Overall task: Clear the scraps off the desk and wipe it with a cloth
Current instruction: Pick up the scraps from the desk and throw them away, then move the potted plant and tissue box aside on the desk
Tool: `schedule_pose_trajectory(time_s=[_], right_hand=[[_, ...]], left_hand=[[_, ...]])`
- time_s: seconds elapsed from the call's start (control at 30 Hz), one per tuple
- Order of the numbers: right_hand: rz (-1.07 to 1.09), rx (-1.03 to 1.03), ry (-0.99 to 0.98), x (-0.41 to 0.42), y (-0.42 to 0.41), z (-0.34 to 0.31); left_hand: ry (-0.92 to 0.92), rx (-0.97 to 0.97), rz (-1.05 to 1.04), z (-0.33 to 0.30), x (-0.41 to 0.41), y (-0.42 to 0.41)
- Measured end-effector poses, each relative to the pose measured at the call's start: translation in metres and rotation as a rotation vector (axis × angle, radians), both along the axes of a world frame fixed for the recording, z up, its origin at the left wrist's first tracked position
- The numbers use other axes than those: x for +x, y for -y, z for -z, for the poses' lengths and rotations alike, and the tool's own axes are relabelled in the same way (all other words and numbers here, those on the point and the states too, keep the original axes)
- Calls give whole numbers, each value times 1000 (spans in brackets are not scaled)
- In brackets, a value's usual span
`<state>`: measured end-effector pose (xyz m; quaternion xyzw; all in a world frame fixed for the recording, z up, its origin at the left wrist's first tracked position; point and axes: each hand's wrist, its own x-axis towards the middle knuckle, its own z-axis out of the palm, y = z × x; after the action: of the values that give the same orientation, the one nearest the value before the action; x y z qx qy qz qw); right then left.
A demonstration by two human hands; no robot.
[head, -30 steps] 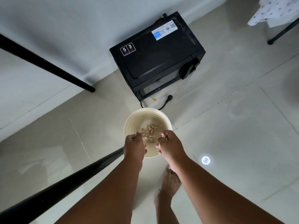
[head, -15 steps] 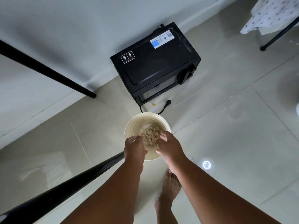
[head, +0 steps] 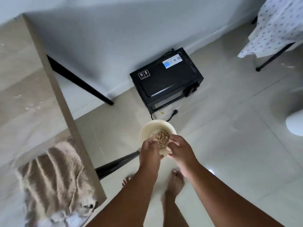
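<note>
A cream bowl (head: 154, 124) with a heap of brown scraps (head: 162, 138) is held over the tiled floor, right of the desk. My left hand (head: 150, 150) grips its near-left rim and my right hand (head: 180, 149) grips the near-right rim, fingers curled over the edge. The beige desk (head: 24, 89) fills the left side, with a few pale crumbs (head: 18, 96) on its top. A brown-and-cream striped cloth (head: 54, 176) lies crumpled near the desk's front corner.
A black microwave (head: 165, 79) stands on the floor by the wall, its plug lying beside it. Black desk legs (head: 82, 84) slant under the desk. A spotted cloth (head: 277, 23) hangs at top right. My bare feet (head: 173, 182) are below the bowl.
The view has pulled back and swung, bringing the desk top and striped cloth into sight at left. Both hands keep hold of the bowl, which has stayed in front of me.
</note>
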<state>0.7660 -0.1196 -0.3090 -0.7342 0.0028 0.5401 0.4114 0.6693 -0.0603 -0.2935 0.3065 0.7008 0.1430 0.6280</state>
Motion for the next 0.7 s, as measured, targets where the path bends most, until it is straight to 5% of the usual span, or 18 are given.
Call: schedule_pose_trajectory(time_s=[0.33,0.6,0.7], right_hand=[[-15,72,38,-30,20,-151],[-196,195,169,-90,-30,-241],[-254,256,263,-126,-59,-269]], left_hand=[[185,74,115,-156,-77,21],[558,70,14,-245,-161,-23],[563,132,64,-272,-201,-43]])
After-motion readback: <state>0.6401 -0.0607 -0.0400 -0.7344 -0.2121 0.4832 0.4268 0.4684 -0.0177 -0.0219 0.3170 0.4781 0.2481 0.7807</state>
